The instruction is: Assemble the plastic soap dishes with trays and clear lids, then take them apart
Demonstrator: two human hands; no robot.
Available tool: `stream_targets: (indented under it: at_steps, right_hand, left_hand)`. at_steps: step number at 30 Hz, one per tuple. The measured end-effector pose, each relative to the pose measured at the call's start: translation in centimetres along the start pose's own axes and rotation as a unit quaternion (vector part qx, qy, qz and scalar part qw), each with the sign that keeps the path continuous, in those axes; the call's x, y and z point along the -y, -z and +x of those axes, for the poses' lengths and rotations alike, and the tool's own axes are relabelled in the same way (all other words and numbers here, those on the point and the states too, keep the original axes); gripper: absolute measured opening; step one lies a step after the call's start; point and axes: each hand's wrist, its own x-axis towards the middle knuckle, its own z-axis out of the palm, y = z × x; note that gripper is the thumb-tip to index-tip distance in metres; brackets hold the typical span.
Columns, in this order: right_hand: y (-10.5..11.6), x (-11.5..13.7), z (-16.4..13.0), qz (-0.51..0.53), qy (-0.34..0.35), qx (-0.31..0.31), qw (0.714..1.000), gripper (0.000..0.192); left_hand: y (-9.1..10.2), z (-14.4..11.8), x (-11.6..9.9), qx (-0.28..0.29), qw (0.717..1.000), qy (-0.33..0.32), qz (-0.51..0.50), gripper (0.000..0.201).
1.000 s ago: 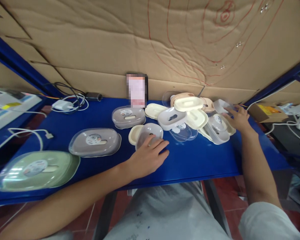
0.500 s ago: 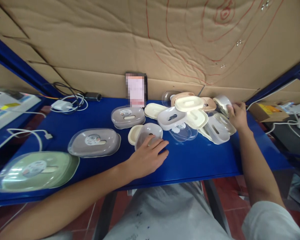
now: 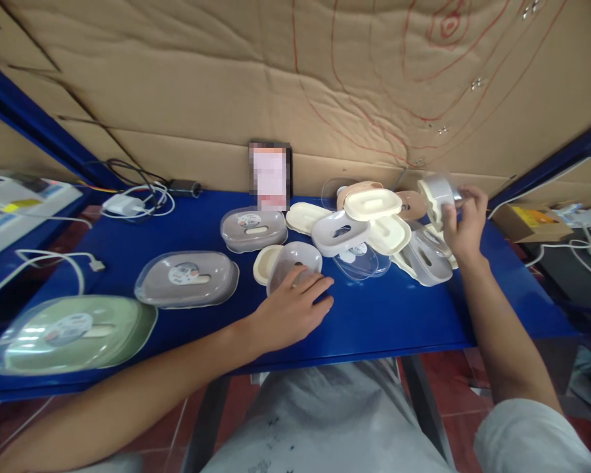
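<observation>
At the blue table, my right hand has a small grey container piece pinched between fingers and thumb, lifted clear of the heap of cream and grey boxes and lids at the far right — it hangs tilted just above the pile's right end, touching nothing else. My left hand lies flat, fingers loosely spread, its tips resting on the near edge of an open grey tray with a cream lid just beside it; it grips nothing. By my reading the step in hand is picking a part out of the heap — the next move would call for carrying it left and near, toward that tray, and squaring it up while the left hand steadies. Three closed boxes sit in a row further left.
</observation>
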Motion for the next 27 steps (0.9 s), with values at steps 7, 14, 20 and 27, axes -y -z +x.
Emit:
stream_targets:
  at_steps: [7,14,20,27]
  right_hand:
    - [0.2,1.2,0.6,0.025,0.017,-0.002,1.000,0.034]
    - [0.4,2.4,1.5,0.022,0.029,0.006,0.999,0.035]
    - [0.0,4.1,1.3,0.056,0.059,0.031,0.996,0.033]
    - [-0.4,5.9,1.4,0.106,0.069,0.004,0.992,0.030]
  left_hand:
    - [0.1,0.1,0.1,0.004,1.000,0.001,0.000,0.017]
    - [0.0,-0.1,-0.1,0.000,1.000,0.000,-0.002,0.015]
    - [1.2,3.0,1.4,-0.074,0.996,-0.005,0.043,0.029]
    - [1.6,15.7,3.9,-0.085,0.994,-0.051,0.053,0.057]
